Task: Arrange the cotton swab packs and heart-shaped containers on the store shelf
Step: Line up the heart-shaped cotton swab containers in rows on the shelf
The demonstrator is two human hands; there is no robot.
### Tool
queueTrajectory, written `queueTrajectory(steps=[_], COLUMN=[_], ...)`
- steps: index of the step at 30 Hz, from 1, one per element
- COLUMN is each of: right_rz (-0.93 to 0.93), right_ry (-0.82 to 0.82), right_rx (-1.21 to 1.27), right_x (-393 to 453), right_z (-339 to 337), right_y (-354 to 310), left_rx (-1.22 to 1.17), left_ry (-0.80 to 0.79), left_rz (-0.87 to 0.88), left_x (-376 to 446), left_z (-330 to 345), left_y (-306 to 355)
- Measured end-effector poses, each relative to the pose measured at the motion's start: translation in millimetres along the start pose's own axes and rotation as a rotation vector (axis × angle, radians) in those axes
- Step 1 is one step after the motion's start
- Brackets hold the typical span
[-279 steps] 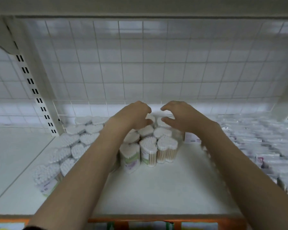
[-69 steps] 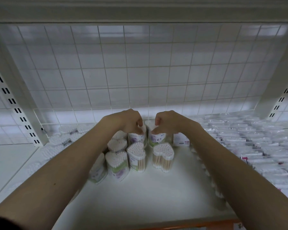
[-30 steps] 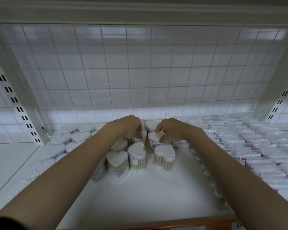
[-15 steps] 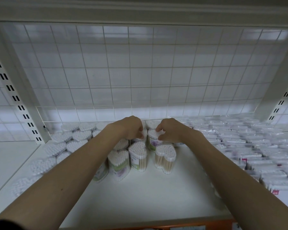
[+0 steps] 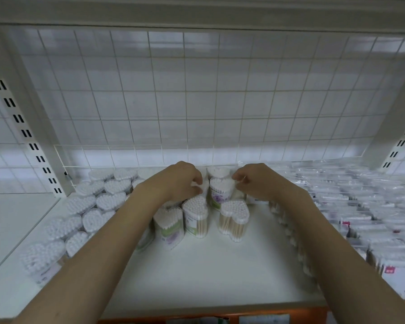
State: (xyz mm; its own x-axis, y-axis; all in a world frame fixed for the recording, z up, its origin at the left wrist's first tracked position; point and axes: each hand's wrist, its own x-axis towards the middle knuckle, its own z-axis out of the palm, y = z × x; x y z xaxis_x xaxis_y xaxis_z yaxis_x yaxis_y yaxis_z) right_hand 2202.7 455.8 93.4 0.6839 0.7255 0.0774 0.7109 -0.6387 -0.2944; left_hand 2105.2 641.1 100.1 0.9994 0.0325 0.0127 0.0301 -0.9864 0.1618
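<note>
Several clear heart-shaped containers of cotton swabs stand in the middle of the white shelf (image 5: 208, 272). My left hand (image 5: 180, 181) curls over one container (image 5: 202, 184) at the back of this cluster, which it mostly hides. My right hand (image 5: 255, 181) pinches the rim of the neighbouring purple-labelled container (image 5: 220, 192). In front of them stand three more heart containers (image 5: 195, 216), one with wooden sticks (image 5: 234, 218). More heart containers (image 5: 98, 202) fill the left side in rows. Flat cotton swab packs (image 5: 360, 206) in clear wrap cover the right side.
A white wire grid (image 5: 197, 101) backs the shelf, with slotted uprights at left (image 5: 28, 136) and right (image 5: 400, 146). An orange price rail (image 5: 220, 316) runs along the front edge. Bare shelf surface lies between my forearms.
The two containers that my hands held up 2.3 s ago have come down into the back of the cluster. Over the last half second my hands have barely moved.
</note>
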Motion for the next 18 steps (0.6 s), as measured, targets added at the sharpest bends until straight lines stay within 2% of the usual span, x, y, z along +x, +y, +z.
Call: queueTrajectory(steps=[5,12,18], right_rz=[0.011,0.010,-0.020], right_ry=[-0.028,-0.120,-0.126], right_rx=[0.089,0.126,0.152], right_x=[-24,-42,-45], right_z=[8,16,18], right_y=[-1,-9,-8], left_rx=[-0.036,0.152,0.224], left_ry=[0.026,-0.057,-0.125], left_rz=[-0.025,-0.053,0.008], left_x=[-23,-31,-35], left_z=[9,21,23], left_y=[13,16,16])
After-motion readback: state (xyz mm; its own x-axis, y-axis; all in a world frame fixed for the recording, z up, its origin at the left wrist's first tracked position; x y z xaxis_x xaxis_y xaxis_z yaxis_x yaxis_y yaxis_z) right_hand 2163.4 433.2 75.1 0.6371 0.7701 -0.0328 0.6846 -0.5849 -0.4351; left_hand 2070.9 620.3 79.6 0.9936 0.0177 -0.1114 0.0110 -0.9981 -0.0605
